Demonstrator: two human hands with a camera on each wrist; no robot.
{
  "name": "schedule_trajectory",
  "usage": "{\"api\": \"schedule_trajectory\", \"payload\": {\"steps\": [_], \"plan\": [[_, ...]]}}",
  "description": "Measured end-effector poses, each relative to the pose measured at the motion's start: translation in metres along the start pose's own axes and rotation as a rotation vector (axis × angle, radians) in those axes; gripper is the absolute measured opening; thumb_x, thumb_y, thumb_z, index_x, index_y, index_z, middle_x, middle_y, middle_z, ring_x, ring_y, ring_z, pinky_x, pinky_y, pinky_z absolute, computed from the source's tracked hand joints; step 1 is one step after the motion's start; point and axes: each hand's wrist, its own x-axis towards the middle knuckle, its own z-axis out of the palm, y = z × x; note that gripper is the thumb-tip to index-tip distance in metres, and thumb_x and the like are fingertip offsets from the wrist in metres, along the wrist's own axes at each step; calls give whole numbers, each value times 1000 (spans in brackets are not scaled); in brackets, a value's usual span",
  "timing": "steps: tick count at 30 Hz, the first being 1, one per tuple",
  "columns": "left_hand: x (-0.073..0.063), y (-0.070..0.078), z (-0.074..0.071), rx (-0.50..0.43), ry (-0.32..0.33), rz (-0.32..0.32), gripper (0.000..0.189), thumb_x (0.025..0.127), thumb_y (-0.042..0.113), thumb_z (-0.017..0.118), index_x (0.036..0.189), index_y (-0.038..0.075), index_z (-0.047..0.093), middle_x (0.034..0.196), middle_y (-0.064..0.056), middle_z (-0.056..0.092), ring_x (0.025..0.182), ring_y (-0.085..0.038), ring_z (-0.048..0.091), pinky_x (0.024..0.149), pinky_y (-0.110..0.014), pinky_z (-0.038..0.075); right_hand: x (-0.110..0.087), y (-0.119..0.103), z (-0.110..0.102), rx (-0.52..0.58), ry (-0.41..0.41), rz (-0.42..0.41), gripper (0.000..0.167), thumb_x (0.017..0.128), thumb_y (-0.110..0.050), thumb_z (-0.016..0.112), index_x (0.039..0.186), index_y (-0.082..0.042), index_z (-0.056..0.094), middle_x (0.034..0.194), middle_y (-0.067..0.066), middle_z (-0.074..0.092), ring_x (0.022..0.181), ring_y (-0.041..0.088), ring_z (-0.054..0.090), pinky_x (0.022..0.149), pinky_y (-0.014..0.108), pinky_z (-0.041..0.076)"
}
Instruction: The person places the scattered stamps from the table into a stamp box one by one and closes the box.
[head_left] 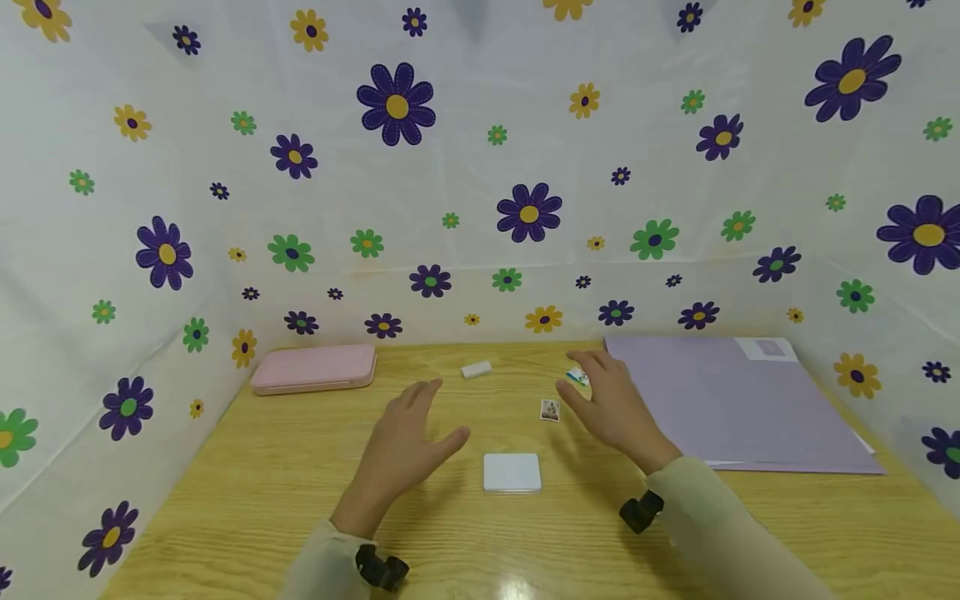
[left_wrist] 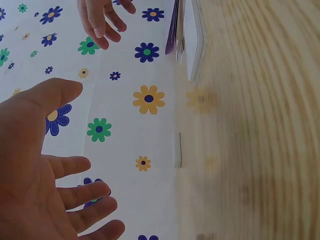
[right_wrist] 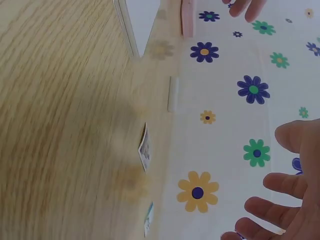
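Observation:
My left hand [head_left: 402,442] hovers over the table left of a small white rectangular case [head_left: 512,472], fingers spread and nothing in them. Opposite it, my right hand [head_left: 611,402] is held above the table with relaxed, parted fingers, also holding nothing. Just left of the right fingertips lies a small stamp-like picture [head_left: 550,410] with a white border. A second small blue, green and white piece [head_left: 578,376] is partly covered by the right hand. The right wrist view shows both pieces, the picture [right_wrist: 144,148] slightly raised off flat.
A white eraser-like block [head_left: 476,369] lies toward the back of the wooden table [head_left: 247,500]. At the back left is a pink case [head_left: 315,368]. A large purple folder [head_left: 720,408] with papers beneath covers the right side. A flowered cloth [head_left: 465,167] encloses the back and sides.

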Motion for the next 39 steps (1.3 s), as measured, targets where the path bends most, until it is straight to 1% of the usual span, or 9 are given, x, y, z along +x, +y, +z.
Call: {"api": "schedule_trajectory", "payload": {"steps": [3, 6, 12, 16, 20, 26, 31, 34, 39], "plan": [[2, 0, 5, -43, -37, -8, 84, 86, 56, 68, 152, 15, 38, 152, -10, 38, 136, -36, 37, 104, -59, 35, 4, 2, 4, 38, -15, 5, 54, 100, -35, 58, 141, -2, 48, 137, 19, 49, 124, 40, 45, 100, 58, 38], [6, -1, 10, -85, -82, -9, 82, 86, 54, 70, 151, 16, 39, 151, -10, 39, 136, -35, 38, 104, -57, 36, 8, 5, 8, 98, -39, 24, 50, 100, -30, 60, 139, -1, 49, 128, 20, 54, 114, 37, 52, 93, 54, 43], [10, -3, 14, -241, -166, -9, 74, 87, 45, 73, 148, 16, 43, 141, -10, 49, 123, -30, 50, 95, -51, 45, 18, 16, 15, 219, -99, 85, 38, 97, -18, 64, 130, 0, 57, 104, 12, 61, 89, 25, 58, 78, 42, 50], [13, -2, 17, -309, -206, -14, 72, 85, 43, 77, 146, 17, 47, 137, -11, 52, 119, -29, 53, 91, -49, 48, 24, 24, 21, 288, -131, 136, 33, 97, -14, 65, 126, 1, 61, 98, 9, 61, 86, 23, 59, 78, 38, 51], [18, -1, 20, -347, -278, -14, 72, 82, 39, 81, 143, 15, 51, 133, -11, 55, 116, -29, 54, 90, -48, 48, 28, 28, 26, 331, -164, 194, 30, 97, -13, 64, 122, 2, 62, 96, 10, 60, 86, 24, 57, 73, 34, 49], [24, -3, 21, -397, -403, -4, 70, 77, 30, 86, 138, 12, 55, 128, -9, 56, 112, -28, 53, 91, -45, 47, 30, 30, 30, 323, -212, 249, 28, 95, -13, 65, 119, 1, 64, 94, 9, 58, 78, 22, 51, 64, 31, 43], [25, -6, 26, -385, -442, 4, 69, 76, 28, 87, 135, 10, 57, 125, -8, 57, 111, -27, 53, 94, -45, 46, 31, 34, 33, 319, -249, 277, 25, 93, -13, 67, 115, 0, 66, 92, 9, 57, 74, 20, 50, 63, 31, 43], [24, -9, 31, -388, -469, 6, 65, 77, 26, 87, 132, 10, 58, 121, -6, 58, 110, -26, 53, 95, -46, 44, 31, 37, 37, 322, -278, 284, 24, 93, -13, 66, 114, 0, 66, 94, 9, 57, 78, 21, 51, 64, 31, 44], [23, -9, 36, -381, -508, 24, 58, 77, 26, 87, 127, 11, 61, 115, -3, 58, 106, -23, 53, 96, -45, 43, 32, 41, 42, 286, -282, 280, 24, 92, -12, 68, 113, -1, 67, 96, 9, 58, 82, 22, 52, 66, 29, 46]]}}
